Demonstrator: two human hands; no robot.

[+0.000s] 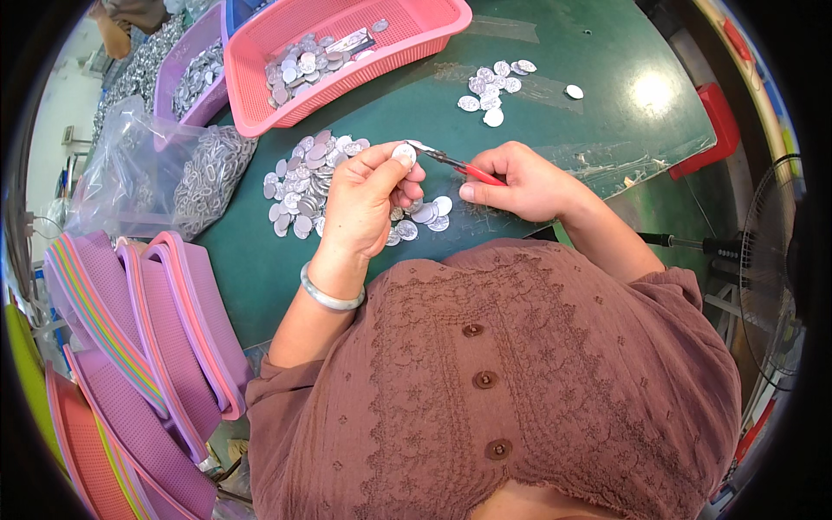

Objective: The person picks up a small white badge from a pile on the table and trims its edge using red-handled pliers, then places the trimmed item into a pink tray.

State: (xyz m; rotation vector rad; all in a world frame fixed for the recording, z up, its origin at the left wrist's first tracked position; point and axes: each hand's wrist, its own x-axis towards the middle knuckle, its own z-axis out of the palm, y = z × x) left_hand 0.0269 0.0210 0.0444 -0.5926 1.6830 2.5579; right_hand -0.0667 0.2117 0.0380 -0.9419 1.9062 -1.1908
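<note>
Between the thumb and fingers of my left hand is a round silver metal disc. My right hand is closed around the red handles of a pair of pliers, whose dark jaws reach the upper edge of the disc. Whether the jaws grip the disc is too small to tell. Below and left of my left hand spreads a heap of similar silver discs. A few more discs lie between my hands. Farther off on the right is a smaller group of discs.
Beyond the heap stands a pink basket holding discs, beside a purple basket. A clear plastic bag of metal links lies at left on the green table. Stacked purple baskets stand near left; a fan is at right.
</note>
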